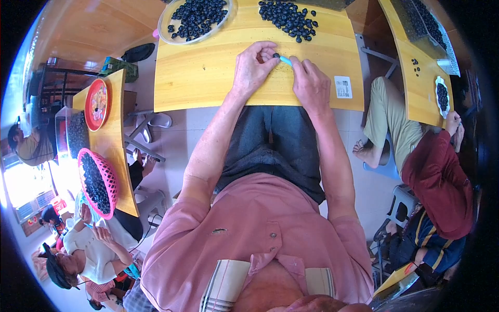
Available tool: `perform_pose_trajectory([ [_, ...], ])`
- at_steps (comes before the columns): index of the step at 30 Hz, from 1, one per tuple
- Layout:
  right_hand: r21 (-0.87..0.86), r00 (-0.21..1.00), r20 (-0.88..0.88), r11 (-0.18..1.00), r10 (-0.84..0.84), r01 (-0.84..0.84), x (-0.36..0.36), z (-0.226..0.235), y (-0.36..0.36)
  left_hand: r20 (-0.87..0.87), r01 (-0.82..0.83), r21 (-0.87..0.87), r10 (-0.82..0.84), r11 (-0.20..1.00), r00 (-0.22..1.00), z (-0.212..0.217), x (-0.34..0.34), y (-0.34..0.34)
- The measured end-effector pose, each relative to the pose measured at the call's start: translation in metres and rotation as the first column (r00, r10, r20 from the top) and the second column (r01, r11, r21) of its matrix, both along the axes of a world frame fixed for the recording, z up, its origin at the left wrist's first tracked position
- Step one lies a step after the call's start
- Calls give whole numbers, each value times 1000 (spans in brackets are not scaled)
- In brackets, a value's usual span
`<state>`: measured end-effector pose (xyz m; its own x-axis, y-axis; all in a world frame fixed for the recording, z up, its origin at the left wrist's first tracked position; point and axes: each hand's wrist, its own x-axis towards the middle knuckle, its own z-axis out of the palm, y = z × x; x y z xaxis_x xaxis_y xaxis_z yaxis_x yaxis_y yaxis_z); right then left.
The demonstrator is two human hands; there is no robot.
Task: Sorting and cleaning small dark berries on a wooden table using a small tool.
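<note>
While the left hand (253,68) pinches a small, dark, round berry-like piece (276,55) between thumb and fingertips, the right hand (312,86) has its thumb and forefinger clamped on a slim, light-blue stick-shaped tool (285,61), its other fingers curled in. The tool's end points at the piece, though whether it touches or enters it cannot be told. Both hands are above a yellow wood-grain table (202,83), with the piece between them, near a loose pile of dark round pieces (288,21) at the far side. Left of that pile, a round, clear plastic tub (221,29) holds many more. A white rectangular label (343,87) lies flat on the tabletop, right of the right hand.
</note>
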<state>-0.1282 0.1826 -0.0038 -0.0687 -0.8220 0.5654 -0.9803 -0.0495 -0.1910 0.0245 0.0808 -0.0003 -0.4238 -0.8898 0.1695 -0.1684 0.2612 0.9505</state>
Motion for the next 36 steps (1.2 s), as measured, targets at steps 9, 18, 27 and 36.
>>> perform_pose_trajectory([
  [9, 49, 995, 11, 993, -104, 103, -2, -1, -3, -124, 30, 99, -18, 995, 992, -7, 1, -5],
  [18, -31, 999, -24, 999, -24, 23, 2, 4, 0, -78, 14, 107, -6, 994, 997, 2, 1, -1],
  [27, -21, 1000, -29, 1000, 6, -6, 1, 1, 0, -28, 30, 77, -28, 997, 999, 5, 2, 1],
  [36, 89, 998, 19, 994, -68, 66, -2, 1, -1, -172, 58, 139, -34, 989, 984, -3, 2, -2],
])
